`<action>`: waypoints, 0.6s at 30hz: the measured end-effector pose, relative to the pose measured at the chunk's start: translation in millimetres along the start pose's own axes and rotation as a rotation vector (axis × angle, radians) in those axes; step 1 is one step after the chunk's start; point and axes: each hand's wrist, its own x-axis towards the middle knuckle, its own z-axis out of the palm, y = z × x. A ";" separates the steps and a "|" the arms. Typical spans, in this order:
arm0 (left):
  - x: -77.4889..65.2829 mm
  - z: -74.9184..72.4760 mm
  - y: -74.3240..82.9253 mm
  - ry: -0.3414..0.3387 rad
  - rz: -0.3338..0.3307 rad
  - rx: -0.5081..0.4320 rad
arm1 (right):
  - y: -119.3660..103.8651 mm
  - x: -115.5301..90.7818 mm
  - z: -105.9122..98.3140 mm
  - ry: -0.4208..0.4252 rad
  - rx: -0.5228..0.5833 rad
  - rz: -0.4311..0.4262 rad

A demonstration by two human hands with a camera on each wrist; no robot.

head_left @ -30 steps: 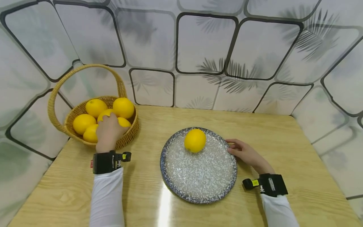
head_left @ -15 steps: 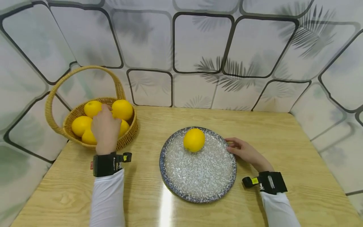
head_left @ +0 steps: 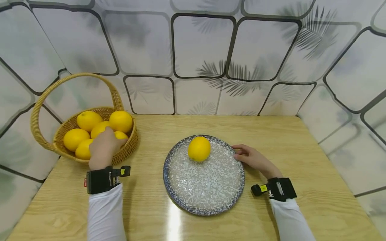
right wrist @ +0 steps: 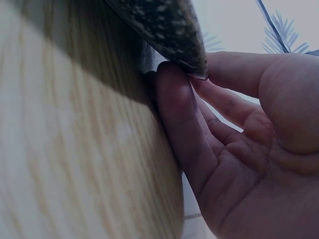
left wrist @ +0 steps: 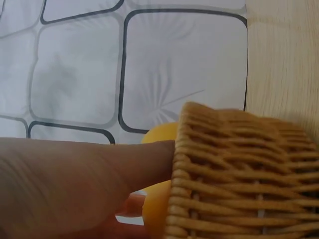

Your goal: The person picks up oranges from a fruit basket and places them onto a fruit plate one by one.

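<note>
A woven wicker basket (head_left: 126,149) with a tall arched handle holds several yellow lemons (head_left: 75,139) at the left. My left hand (head_left: 105,147) reaches over its front rim, fingers curled down among the fruit. In the left wrist view the thumb and fingers lie about one lemon (left wrist: 157,209), partly hidden by the basket wall; the fingertips are out of sight. A speckled grey plate (head_left: 205,187) with a dark blue rim carries a single lemon (head_left: 199,149) near its back. My right hand (head_left: 256,160) pinches the plate's right rim between thumb and fingers, seen close in the right wrist view.
The light wooden table (head_left: 144,207) ends at a patterned wall covering (head_left: 202,47) behind and on both sides. The basket stands near the back left corner, its handle (head_left: 72,76) rising above the fruit.
My left hand went deeper over the middle of the basket, then came back toward its front right. The right hand stays at the plate's rim. The head view has shifted slightly.
</note>
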 end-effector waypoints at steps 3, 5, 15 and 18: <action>-0.3 0.8 -1.8 0.029 0.009 -0.009 | -1.3 0.1 1.4 -0.005 0.016 0.007; -0.2 1.8 -2.5 0.040 0.010 -0.027 | -1.7 -0.3 2.0 -0.006 0.030 0.013; -5.5 -1.4 0.6 0.103 0.004 -0.091 | -0.4 1.0 1.7 -0.008 0.041 0.011; -8.5 -5.9 4.8 0.136 0.005 -0.105 | 0.2 1.6 1.2 -0.008 0.042 0.009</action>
